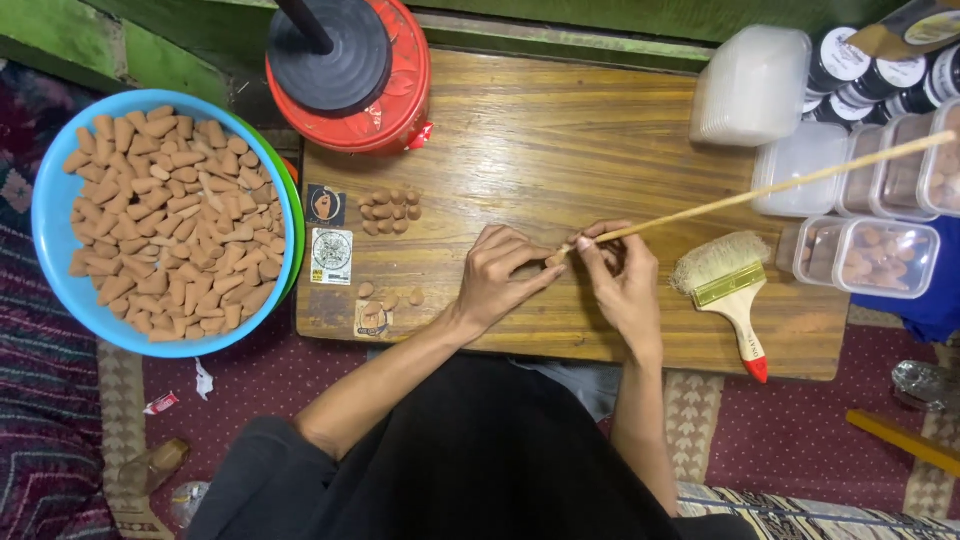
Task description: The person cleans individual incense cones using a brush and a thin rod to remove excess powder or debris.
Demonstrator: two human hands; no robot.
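- The left hand pinches a small tan cone between thumb and forefinger, the fingers narrow and closed on it; the cone sits just above the worktop, near its front edge and between the two hands.
- The right hand is closed on the near end of a long thin wooden stick, its fingertips touching or almost touching the cone.
- The stick's long axis runs from the cone up and to the right, rising over the clear boxes at the far right; its near tip meets the cone's end, though whether it is inside the cone I cannot tell.
- Both hands are at the cone; the left carries it, the right only steers the stick.
- Just right of the right hand lies a paintbrush with pale bristles and a red-tipped handle, near but not touching.
- Beyond it stand clear plastic boxes holding more cones, with dark-lidded jars behind.
- Left of the hands, a small cluster of cones and a few loose ones lie on the wood beside small printed cards.
- Well to the left, a blue bowl is heaped with cones; a red round container with a black lid stands at the worktop's far left corner.
- Nothing lies between the hands and the cone.
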